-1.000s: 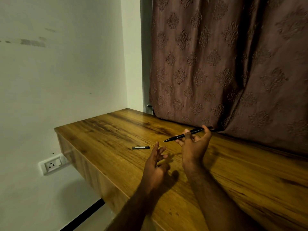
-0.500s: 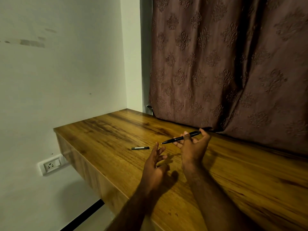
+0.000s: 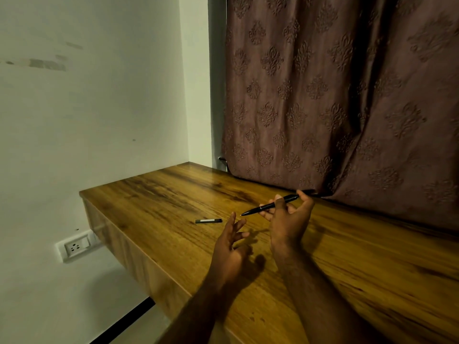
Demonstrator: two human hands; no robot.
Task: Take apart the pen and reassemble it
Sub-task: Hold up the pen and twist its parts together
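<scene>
While both bare forearms reach in from the lower edge over the wooden table (image 3: 347, 269), the left hand (image 3: 229, 252) sits nearest, low over the tabletop, its fingers (image 3: 238, 223) spread and loosely curled around nothing. Just beyond and to its right, the right hand (image 3: 288, 222) is raised higher, palm turned away from the camera, and grips the black pen (image 3: 269, 206). The pen lies across the top of that hand at a shallow slant: its pointed tip juts out to the left past the index finger, clear of the left hand's fingertips, while its back end rises to the right, where the thumb (image 3: 304, 198) presses against it. The index finger crosses over the barrel near its middle, and other fingertips show beneath the barrel.

Farther left on the table, apart from both hands, lies 1 short black pen piece (image 3: 208, 220) with a pale stripe along it, flat and roughly level across the view.

Beyond the table's far edge hangs a brown patterned curtain (image 3: 335, 95), touching the tabletop. A pale wall (image 3: 87, 120) stands to the left, with a white socket (image 3: 75, 247) below table height.
</scene>
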